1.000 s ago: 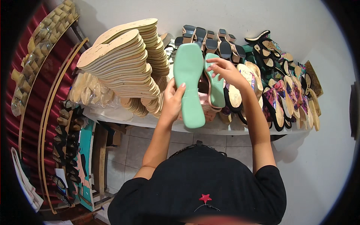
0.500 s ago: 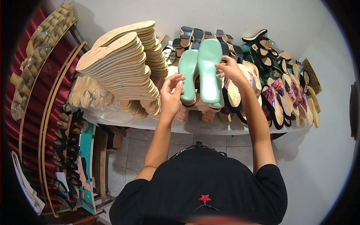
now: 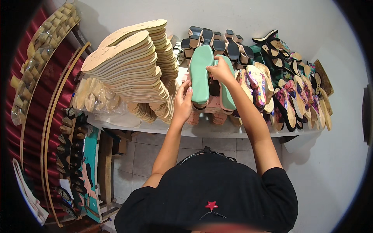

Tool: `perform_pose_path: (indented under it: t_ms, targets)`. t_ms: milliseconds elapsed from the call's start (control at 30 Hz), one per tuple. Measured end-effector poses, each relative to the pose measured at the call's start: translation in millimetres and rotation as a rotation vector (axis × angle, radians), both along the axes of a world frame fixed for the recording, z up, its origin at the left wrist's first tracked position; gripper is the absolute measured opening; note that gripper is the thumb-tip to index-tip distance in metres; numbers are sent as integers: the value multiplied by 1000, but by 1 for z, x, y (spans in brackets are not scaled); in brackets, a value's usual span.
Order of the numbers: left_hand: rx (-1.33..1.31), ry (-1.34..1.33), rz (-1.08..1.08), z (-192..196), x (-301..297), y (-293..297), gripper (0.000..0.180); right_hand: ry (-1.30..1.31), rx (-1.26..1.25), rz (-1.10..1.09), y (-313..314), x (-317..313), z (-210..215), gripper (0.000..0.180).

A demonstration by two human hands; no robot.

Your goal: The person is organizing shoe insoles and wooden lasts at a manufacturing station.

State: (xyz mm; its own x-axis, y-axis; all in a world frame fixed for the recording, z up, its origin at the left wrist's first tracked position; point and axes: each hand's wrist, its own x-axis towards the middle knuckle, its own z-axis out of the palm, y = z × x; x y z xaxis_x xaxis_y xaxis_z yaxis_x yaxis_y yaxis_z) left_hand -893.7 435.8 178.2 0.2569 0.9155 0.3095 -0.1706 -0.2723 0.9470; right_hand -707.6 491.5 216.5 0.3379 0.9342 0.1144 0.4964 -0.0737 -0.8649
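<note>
Two green insoles held over the shelf.
I see my left hand gripping the left insole; my right hand grips the right insole, fingers closed on each.

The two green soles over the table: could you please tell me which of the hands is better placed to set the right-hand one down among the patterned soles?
Probably the right hand: it grips the right green sole, next to the patterned soles. The left hand holds the left green sole, nearer the tan stack.
</note>
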Motion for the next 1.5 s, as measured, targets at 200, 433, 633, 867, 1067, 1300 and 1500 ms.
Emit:
perform_pose_path:
  t_ms: [200, 433, 633, 867, 1067, 1300, 1500]
  targets:
    - [20, 48, -60, 1, -3, 2, 43, -247, -20, -106, -13, -9, 0, 55]
    - [260, 177, 188, 21, 0, -18, 38, -213, 114, -154, -54, -4, 10, 54]
    - [465, 53, 126, 53, 49, -75, 26, -89, 423, -151, -150, 36, 32, 34]
    - [481, -161, -180, 42, 153, -130, 18, -250, 395, -269, -292, 145, 36, 24]
    - [433, -322, -135, 39, 260, -170, 14, -126, 329, -446, -439, 254, 31, 22]
    - [400, -247, -3, 46, 330, -183, 18, -82, 167, -562, -525, 375, 45, 21]
    - [547, -22, 42, 85, 344, -178, 16, -129, 135, -351, -500, 468, 60, 21]
